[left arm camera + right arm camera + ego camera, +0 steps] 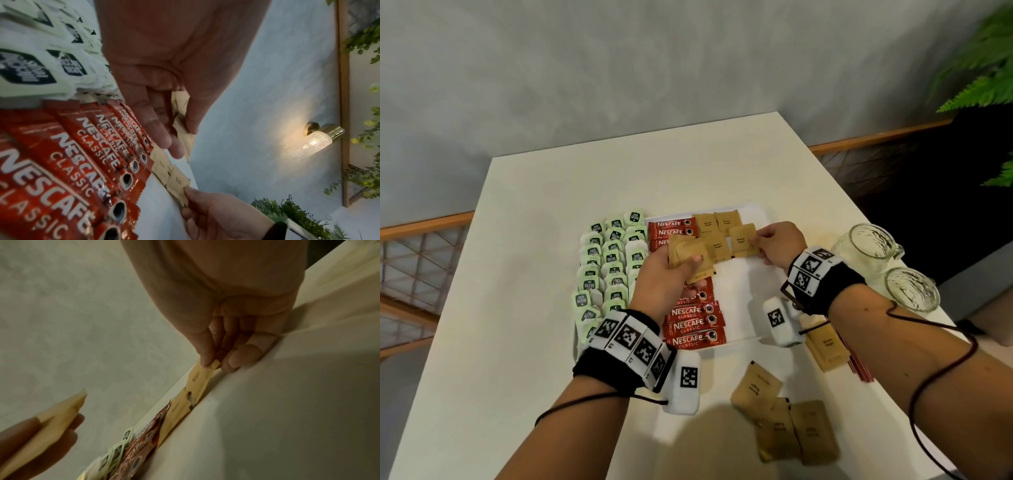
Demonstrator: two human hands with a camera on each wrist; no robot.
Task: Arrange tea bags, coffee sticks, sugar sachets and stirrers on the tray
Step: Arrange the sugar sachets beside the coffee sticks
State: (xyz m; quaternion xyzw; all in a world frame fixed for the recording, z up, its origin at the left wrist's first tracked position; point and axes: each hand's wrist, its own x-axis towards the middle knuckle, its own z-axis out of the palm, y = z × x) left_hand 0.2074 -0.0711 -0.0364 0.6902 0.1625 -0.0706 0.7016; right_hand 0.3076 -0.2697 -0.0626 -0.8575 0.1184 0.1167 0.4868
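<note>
right hand pinches a flat brown paper sugar sachet by its edge (light, limp); left hand grips a spare stack of sachets.

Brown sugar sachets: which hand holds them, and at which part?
The left hand grips a small stack of sachets at its near end. The right hand pinches one sachet at its right edge.
</note>
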